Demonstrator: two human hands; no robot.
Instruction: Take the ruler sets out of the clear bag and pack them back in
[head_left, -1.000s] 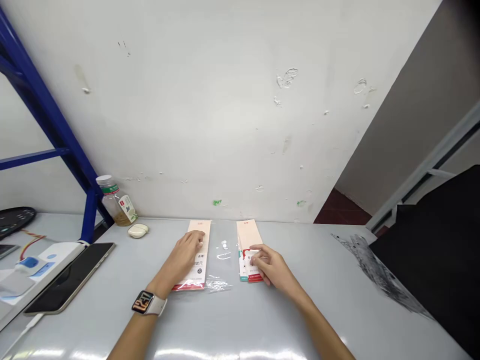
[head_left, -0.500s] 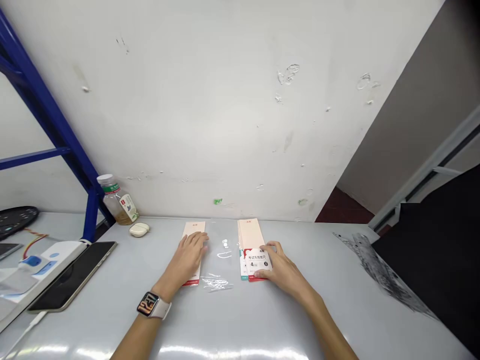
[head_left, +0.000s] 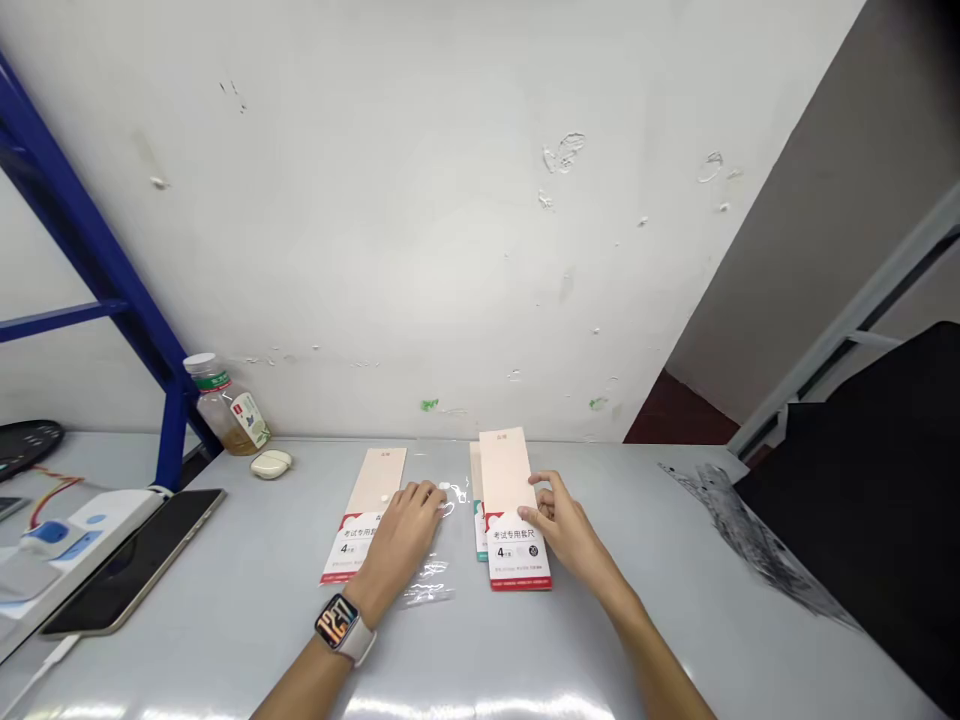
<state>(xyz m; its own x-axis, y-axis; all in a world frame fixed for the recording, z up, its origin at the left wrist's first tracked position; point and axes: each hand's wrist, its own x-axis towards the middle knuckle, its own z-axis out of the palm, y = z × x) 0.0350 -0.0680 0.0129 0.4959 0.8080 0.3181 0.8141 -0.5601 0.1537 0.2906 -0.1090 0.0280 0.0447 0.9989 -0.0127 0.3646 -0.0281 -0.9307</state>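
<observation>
Left hand (head_left: 401,530): flat, open, pinned the clear sleeve (head_left: 429,582).
Right hand (head_left: 564,525): pinched the top card (head_left: 511,495); best held level.

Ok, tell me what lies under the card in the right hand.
A teal-edged card peeks out at the left edge of the red-edged card held by the right hand. Anything more beneath is covered.

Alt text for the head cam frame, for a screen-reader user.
A person's right hand pinches the top card of a small stack on a grey table, while the left hand lies flat on a clear plastic sleeve beside a second card. A bottle and a dark-screened device sit on the person's left.
</observation>
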